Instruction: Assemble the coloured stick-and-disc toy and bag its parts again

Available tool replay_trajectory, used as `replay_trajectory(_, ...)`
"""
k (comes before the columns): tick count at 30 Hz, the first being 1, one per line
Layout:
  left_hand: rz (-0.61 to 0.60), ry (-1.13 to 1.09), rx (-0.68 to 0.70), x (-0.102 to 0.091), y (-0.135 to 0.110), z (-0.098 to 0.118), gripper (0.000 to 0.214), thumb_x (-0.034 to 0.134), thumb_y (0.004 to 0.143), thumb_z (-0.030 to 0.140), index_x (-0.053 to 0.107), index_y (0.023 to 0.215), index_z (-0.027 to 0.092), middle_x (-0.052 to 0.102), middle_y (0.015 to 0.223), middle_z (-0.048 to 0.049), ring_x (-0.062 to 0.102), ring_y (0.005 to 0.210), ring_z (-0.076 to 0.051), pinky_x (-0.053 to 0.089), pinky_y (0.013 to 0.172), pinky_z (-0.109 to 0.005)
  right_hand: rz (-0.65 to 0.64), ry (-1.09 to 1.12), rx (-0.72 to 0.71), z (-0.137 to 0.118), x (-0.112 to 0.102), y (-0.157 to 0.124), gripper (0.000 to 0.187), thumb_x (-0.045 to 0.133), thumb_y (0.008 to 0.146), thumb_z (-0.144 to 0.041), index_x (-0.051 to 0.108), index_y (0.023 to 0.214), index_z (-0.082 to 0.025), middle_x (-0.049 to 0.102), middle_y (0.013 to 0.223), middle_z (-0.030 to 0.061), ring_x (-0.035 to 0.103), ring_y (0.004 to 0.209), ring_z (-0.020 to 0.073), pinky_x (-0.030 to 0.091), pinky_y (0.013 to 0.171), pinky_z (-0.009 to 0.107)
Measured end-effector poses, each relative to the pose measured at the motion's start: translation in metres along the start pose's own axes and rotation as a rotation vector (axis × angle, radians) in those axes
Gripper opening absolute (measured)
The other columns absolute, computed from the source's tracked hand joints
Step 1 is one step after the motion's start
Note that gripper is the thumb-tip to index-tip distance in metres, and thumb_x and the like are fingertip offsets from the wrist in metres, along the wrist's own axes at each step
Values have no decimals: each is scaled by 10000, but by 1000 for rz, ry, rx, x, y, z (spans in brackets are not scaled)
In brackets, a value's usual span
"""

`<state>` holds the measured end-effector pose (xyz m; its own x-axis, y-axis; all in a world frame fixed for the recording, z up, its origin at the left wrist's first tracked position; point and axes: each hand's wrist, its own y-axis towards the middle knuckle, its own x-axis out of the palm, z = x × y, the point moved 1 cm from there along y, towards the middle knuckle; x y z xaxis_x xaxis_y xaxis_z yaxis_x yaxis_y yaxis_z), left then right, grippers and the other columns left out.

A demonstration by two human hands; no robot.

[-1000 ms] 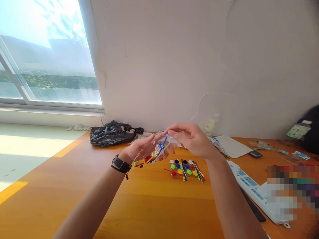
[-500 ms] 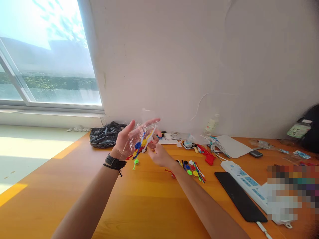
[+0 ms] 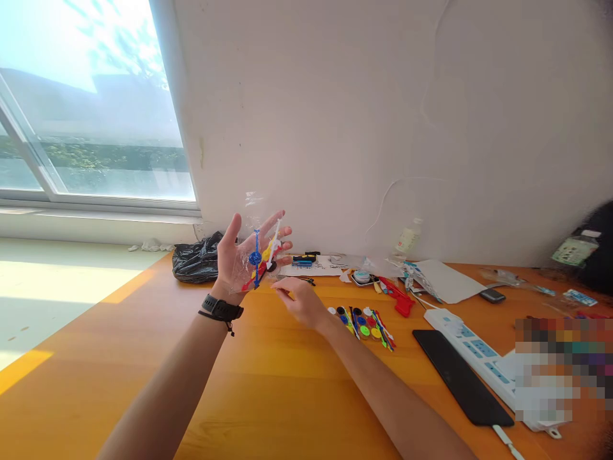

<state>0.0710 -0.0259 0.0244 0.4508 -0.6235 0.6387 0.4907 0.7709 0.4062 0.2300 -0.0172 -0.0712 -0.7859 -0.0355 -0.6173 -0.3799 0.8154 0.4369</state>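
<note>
My left hand (image 3: 239, 255), with a black watch on the wrist, is raised above the orange table (image 3: 268, 390), palm toward me, fingers loosely curled round a clear plastic bag (image 3: 261, 255) that holds small blue, yellow, red and white plastic pieces. My right hand (image 3: 299, 300) hovers just below and right of the bag, palm down, fingers bent; I cannot see anything in it. On the table to its right lies a cluster of coloured plastic discs and sticks (image 3: 364, 321).
A crumpled black bag (image 3: 198, 260) lies by the wall. Papers, small tools and a red part (image 3: 397, 299) sit along the wall. A white power strip (image 3: 474, 351), a black phone (image 3: 460, 377) and a blurred patch are at right. A window is at left.
My left hand has lifted the bag higher and tipped it upright. My right hand left the bag's top and dropped below it. The green piece seen under the bag is gone.
</note>
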Motion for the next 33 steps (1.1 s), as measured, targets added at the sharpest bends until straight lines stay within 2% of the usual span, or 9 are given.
replay_trajectory(2, -10, -2, -1, -1, -1, 0, 792, 471, 904, 734, 525, 1485, 199, 698, 1126, -134, 656, 835, -240, 543, 726, -367, 243, 216, -63, 0, -30, 9, 141, 601, 979, -324, 726, 1006, -266, 780, 1064, 37, 723, 964, 231, 576, 913, 362)
replay_trajectory(4, -24, 34, -3, -2, -1, -2, 762, 506, 907, 683, 522, 1489, 193, 685, 1159, -131, 653, 862, -236, 545, 760, -367, 403, 283, -66, -2, -65, 14, 223, 600, 981, -402, 669, 1101, -226, 772, 1031, 62, 721, 967, 212, 578, 898, 354)
replay_trajectory(8, -97, 293, -41, -2, -1, -10, 655, 632, 854, 454, 559, 1444, 178, 660, 1182, -122, 626, 910, -217, 511, 786, -321, 806, 587, -149, -22, -133, 7, 207, 737, 878, -351, 630, 981, -207, 781, 869, 42, 739, 807, 175, 596, 789, 330)
replay_trajectory(12, -132, 688, -45, -1, 1, -22, 597, 691, 822, 283, 578, 1402, 202, 654, 1181, -95, 592, 987, -218, 467, 830, -295, 958, 640, -223, -54, -168, -12, 142, 745, 864, -291, 654, 941, -214, 780, 839, 29, 759, 814, 189, 605, 763, 330)
replay_trajectory(18, -136, 862, -54, 7, -1, -33, 587, 715, 864, 276, 531, 1422, 285, 607, 1179, -52, 532, 748, -122, 436, 645, -240, 866, 459, -291, -82, -153, -24, 100, 763, 876, -278, 707, 925, -213, 766, 855, 32, 742, 800, 198, 615, 789, 372)
replay_trajectory(23, -159, 938, -31, 19, -4, -33, 598, 723, 863, 266, 535, 1430, 279, 613, 1091, -37, 545, 813, -143, 482, 696, -241, 606, 297, -196, -84, -129, -19, 80, 752, 888, -299, 755, 900, -220, 762, 937, 48, 723, 936, 224, 584, 861, 386)
replay_trajectory(27, -169, 967, 12, 24, -5, -33, 619, 715, 859, 260, 516, 1446, 256, 599, 891, 1, 511, 674, -113, 445, 593, -217, 489, 140, -123, -82, -121, -17, 95, 756, 877, -324, 782, 844, -239, 723, 1116, 47, 679, 1051, 241, 528, 949, 411)
replay_trajectory(30, -172, 983, 23, 24, -5, -34, 629, 695, 858, 255, 494, 1455, 253, 624, 910, -7, 514, 618, -104, 431, 534, -214, 357, 74, -40, -81, -118, -17, 180, 740, 897, -406, 802, 843, -247, 663, 1250, 55, 648, 1126, 255, 495, 1004, 422)
replay_trajectory(33, -115, 1064, 86, 24, -3, -36, 587, 699, 866, 278, 522, 1425, 259, 643, 1077, -50, 579, 734, -135, 478, 596, -232, 213, 126, 2, -81, -117, -17, 388, 541, 1012, -541, 812, 953, -270, 599, 1370, 58, 601, 1227, 258, 495, 1030, 409)
